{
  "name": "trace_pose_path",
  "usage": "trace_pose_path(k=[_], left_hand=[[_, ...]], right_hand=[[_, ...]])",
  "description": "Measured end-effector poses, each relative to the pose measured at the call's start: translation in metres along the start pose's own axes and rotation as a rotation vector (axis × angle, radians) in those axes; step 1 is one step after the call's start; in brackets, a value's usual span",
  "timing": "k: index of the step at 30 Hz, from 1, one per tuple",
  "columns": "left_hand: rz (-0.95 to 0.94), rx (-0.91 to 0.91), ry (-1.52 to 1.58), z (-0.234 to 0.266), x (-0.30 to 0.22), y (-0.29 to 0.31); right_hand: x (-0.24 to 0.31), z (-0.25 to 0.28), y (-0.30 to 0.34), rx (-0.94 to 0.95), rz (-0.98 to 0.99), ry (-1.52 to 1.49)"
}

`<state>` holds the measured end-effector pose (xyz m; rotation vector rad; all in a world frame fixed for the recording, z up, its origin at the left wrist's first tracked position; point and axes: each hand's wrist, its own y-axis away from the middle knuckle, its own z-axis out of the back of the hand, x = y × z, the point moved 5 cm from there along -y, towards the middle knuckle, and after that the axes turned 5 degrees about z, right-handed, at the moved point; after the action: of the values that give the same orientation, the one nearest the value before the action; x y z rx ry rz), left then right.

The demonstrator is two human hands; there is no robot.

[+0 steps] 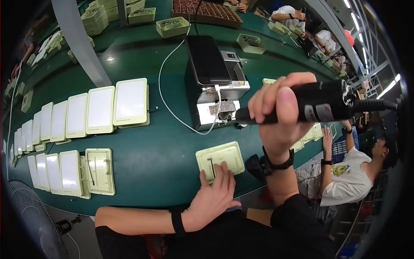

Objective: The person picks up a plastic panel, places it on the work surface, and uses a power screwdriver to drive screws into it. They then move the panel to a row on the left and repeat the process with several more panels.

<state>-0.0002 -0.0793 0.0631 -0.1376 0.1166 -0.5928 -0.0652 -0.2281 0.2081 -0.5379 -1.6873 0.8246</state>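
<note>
My right hand (282, 101) is wrapped round a black electric screwdriver (323, 103), held sideways above the bench. The screwdriver's nose points left at the front of a black and silver screw feeder (205, 105); whether the bit touches it cannot be made out. Below the feeder, a pale green plastic back cover (233, 156) lies on the green bench, a dark slot-like strip near its left side. Stretched across its lower part, the fingers of my left hand (212, 196) press lightly spread on the surface. A black phone (208, 60) rests on top of the feeder, plugged into a white cable.
Rows of white-faced panels (101, 110) lean on one another at left, with a pale green cover (101, 172) beside them. Trays (172, 28) of parts and a brown rack (207, 12) stand behind. A grey post (82, 47) rises at left. A co-worker (351, 172) sits at right.
</note>
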Motion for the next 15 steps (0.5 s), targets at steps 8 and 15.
trace_pose_path(k=[8,15], left_hand=[[0.062,-0.026,-0.023,-0.002,0.012,-0.01],[0.051,0.034,-0.028,-0.001,0.01,-0.006]], right_hand=[[-0.035,0.001,-0.002,-0.059,-0.12,0.155],[-0.021,0.021,0.049,0.06,-0.161,0.049]])
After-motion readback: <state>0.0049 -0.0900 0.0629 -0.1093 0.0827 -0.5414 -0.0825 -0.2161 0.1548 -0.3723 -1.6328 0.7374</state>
